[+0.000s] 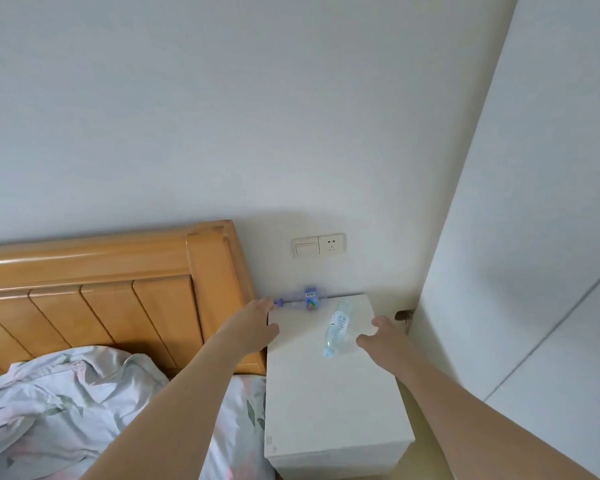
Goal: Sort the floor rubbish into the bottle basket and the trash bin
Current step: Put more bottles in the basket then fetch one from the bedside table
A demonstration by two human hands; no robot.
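While both arms reach over white nightstand [329, 393], left hand [253, 327] fingers loose near purple bottle [305, 301], right hand [381, 336] fingers spread, empty, beside clear bottle [338, 325] lying flat.

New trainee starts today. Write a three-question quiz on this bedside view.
1. True or false: the clear bottle stands upright on the white nightstand.
2. Which hand is nearer the purple-capped bottle by the wall? A left hand B right hand
3. What is fixed to the wall above the nightstand?

Key: 1 false, it lies on its side. 2 A. 3 A switch and socket plate.
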